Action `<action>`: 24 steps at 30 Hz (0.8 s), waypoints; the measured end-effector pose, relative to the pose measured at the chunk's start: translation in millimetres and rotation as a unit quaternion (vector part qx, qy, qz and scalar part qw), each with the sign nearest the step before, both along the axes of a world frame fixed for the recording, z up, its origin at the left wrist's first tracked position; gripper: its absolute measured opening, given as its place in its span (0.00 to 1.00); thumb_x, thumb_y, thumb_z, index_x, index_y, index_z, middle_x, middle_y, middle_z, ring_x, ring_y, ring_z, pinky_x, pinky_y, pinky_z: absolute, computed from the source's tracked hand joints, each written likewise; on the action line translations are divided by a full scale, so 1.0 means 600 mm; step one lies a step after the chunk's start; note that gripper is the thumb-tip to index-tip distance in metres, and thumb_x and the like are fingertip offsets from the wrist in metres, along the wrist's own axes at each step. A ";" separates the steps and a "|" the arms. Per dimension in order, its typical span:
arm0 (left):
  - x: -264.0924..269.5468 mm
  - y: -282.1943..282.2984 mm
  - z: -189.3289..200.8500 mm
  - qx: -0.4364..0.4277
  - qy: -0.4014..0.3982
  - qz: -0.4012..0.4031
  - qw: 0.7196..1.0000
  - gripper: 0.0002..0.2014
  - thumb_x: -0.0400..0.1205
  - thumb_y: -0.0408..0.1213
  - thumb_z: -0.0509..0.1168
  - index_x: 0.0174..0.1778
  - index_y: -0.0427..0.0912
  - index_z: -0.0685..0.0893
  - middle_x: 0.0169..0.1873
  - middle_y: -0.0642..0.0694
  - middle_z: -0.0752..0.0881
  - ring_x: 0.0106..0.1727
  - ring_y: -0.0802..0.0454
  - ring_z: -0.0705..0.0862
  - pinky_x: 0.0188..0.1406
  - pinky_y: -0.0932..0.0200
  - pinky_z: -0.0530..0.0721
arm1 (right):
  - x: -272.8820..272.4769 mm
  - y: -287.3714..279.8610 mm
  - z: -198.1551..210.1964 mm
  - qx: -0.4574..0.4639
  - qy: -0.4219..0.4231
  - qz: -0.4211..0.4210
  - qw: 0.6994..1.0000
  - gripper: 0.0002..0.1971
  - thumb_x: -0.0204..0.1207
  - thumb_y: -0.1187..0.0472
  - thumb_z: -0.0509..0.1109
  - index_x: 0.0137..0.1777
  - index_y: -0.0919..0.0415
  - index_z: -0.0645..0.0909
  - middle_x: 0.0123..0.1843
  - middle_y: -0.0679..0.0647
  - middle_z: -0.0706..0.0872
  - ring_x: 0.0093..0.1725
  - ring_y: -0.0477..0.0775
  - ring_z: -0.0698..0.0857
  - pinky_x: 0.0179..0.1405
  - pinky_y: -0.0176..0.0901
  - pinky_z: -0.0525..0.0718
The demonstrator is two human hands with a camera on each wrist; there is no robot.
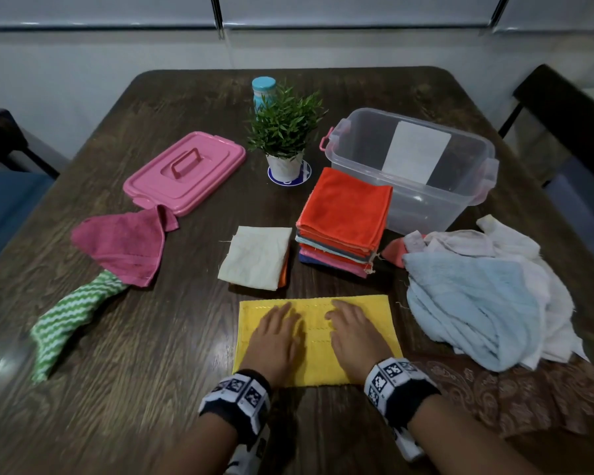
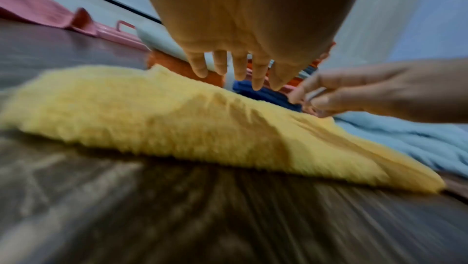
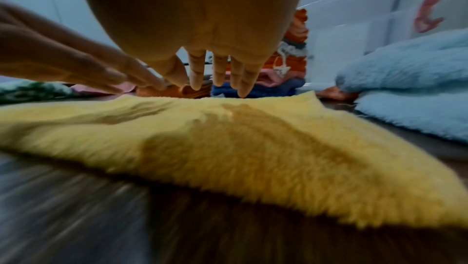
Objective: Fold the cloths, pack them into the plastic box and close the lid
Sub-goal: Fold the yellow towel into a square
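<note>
Left hand (image 1: 275,334), right hand (image 1: 355,334) flat, fingers straight | on yellow cloth (image 1: 318,368) | wrist views blurred

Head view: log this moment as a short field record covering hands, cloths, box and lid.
left hand: flat on the yellow terry cloth, no grip
right hand: flat on the same cloth, no grip
folded stack, orange square on top: beside the box
clear plastic box: open, no cloths inside
pink plastic lid: off, lying left of the small potted plant
unfolded pile of pale blue and white towels: at right
</note>
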State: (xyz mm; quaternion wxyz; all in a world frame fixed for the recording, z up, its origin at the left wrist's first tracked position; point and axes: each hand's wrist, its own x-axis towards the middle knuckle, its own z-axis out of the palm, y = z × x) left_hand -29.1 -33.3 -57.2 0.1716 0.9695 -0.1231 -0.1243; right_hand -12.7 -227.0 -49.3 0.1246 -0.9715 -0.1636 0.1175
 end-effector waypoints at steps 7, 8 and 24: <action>-0.046 -0.013 -0.067 0.130 0.074 -0.041 0.988 0.34 0.85 0.64 0.36 0.84 0.52 0.58 0.84 0.43 0.54 0.83 0.37 0.50 0.77 0.39 0.47 | -0.055 -0.004 -0.074 -0.123 0.058 0.016 0.991 0.38 0.80 0.30 0.35 0.86 0.49 0.48 0.85 0.56 0.60 0.82 0.68 0.51 0.75 0.64 0.48; -0.047 -0.007 -0.068 0.148 0.090 -0.045 0.984 0.33 0.85 0.65 0.39 0.83 0.53 0.61 0.83 0.44 0.59 0.82 0.38 0.53 0.75 0.39 0.47 | -0.057 -0.010 -0.078 -0.132 0.073 0.015 0.988 0.39 0.79 0.29 0.38 0.86 0.49 0.50 0.84 0.56 0.63 0.81 0.70 0.56 0.74 0.65 0.50; -0.041 0.061 -0.057 0.097 0.134 0.026 0.986 0.57 0.58 0.86 0.32 0.78 0.56 0.23 0.75 0.51 0.18 0.76 0.45 0.18 0.71 0.37 0.23 | -0.065 -0.098 -0.085 -0.132 0.109 -0.066 0.983 0.46 0.74 0.22 0.44 0.84 0.52 0.56 0.86 0.61 0.56 0.82 0.67 0.53 0.77 0.58 0.42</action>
